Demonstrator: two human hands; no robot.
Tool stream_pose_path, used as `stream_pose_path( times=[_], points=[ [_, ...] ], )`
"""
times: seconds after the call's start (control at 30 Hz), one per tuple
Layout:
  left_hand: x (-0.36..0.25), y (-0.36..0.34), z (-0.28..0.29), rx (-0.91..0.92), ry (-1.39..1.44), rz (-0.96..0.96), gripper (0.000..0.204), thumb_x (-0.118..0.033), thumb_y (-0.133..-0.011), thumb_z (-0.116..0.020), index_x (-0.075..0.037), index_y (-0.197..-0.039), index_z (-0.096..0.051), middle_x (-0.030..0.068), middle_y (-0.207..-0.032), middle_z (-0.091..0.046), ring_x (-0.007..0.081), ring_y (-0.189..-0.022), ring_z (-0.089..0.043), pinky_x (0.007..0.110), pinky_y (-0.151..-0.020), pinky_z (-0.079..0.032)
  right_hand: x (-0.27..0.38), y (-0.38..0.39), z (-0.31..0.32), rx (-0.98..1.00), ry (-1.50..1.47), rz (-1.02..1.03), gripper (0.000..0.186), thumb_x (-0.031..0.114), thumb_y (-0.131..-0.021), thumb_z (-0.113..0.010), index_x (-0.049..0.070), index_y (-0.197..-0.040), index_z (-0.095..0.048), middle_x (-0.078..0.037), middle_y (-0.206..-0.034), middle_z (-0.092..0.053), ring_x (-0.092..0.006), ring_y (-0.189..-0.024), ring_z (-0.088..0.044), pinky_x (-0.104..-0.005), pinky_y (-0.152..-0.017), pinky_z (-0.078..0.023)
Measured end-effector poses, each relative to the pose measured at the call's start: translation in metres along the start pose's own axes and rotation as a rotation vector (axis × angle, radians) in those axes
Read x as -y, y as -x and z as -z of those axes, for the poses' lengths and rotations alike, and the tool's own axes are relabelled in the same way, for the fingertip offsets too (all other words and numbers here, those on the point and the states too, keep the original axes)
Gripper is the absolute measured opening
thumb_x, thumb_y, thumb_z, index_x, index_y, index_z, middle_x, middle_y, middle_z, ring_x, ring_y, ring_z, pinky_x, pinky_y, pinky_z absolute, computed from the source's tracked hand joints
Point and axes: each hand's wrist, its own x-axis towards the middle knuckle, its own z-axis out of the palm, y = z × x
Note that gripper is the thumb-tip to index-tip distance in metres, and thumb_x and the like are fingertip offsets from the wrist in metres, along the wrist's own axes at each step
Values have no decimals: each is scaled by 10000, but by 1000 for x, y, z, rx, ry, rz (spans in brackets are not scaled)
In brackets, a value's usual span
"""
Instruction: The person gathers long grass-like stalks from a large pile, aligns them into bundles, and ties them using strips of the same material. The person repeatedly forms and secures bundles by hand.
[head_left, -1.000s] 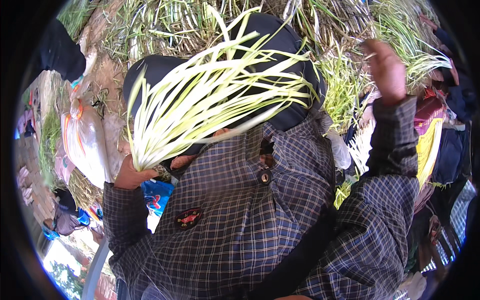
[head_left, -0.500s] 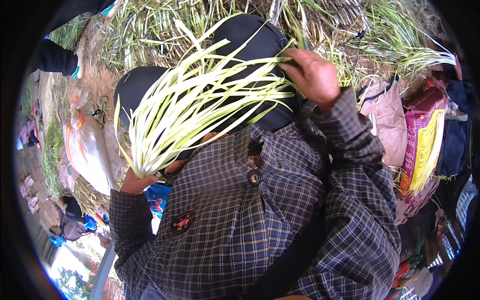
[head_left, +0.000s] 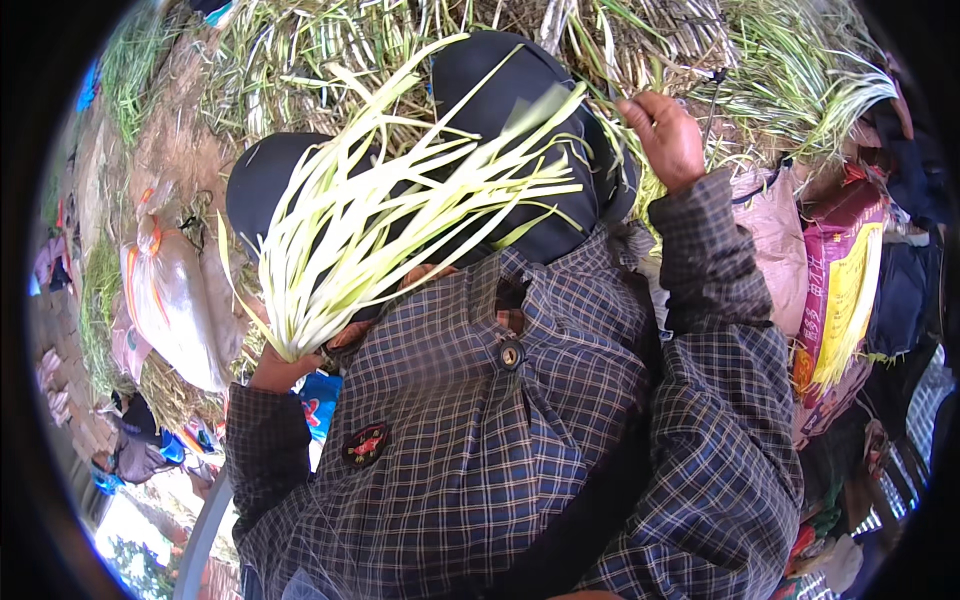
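A loose bunch of pale yellow-green chives (head_left: 400, 200) fans out across my dark-trousered knees. My left hand (head_left: 285, 365) is closed around its whitish lower ends, at the left of my lap. The long flat blades spread up and to the right, some crossing one another. Off to the right of the blade tips is my right hand (head_left: 668, 140), its fingers curled in and apart from the bunch. Whether a small bit sits between its thumb and forefinger cannot be made out. One blade near the upper right tips is smeared by motion.
Cut leaves and stalks (head_left: 300, 70) cover the ground beyond my knees. A tied clear plastic bag (head_left: 175, 300) stands at left. At right are a pink sack (head_left: 768, 235), a purple and yellow bag (head_left: 840, 290) and a pile of green-white stalks (head_left: 800, 80).
My right hand has let go of the blade tips and moved right, away from the bunch. The left hand keeps its hold. A dark sleeve at upper left has gone from view.
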Motion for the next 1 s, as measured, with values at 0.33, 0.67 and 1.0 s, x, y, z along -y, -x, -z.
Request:
stream_pose_path(
  times=[0.33,0.67,1.0],
  points=[
    [10,-7,4,19,6,-53,637,-16,-622,-645,-4,-1195,-367,81,-1138,-481,162,-1027,-469,286,-854,-381,36,9,-26,-210,69,440,117,207,-736,-562,116,-808,-552,-66,-655,-568,-249,-597,-562,-347,-520,-457],
    [16,-4,4,55,36,-58,650,-34,-638,-677,-16,-1206,-361,71,-1150,-472,154,-1038,-450,284,-843,-385,6,5,7,135,55,-60,385,401,-803,-484,34,-876,-578,-153,-815,-589,-271,-714,-586,-340,-634,-470],
    [33,-7,0,127,166,-103,708,-64,-595,-579,11,-1240,-300,150,-1203,-415,239,-1109,-413,330,-936,-315,36,17,-26,-213,68,477,124,207,-723,-579,100,-766,-536,-78,-623,-563,-256,-568,-560,-343,-509,-451]
  ],
)
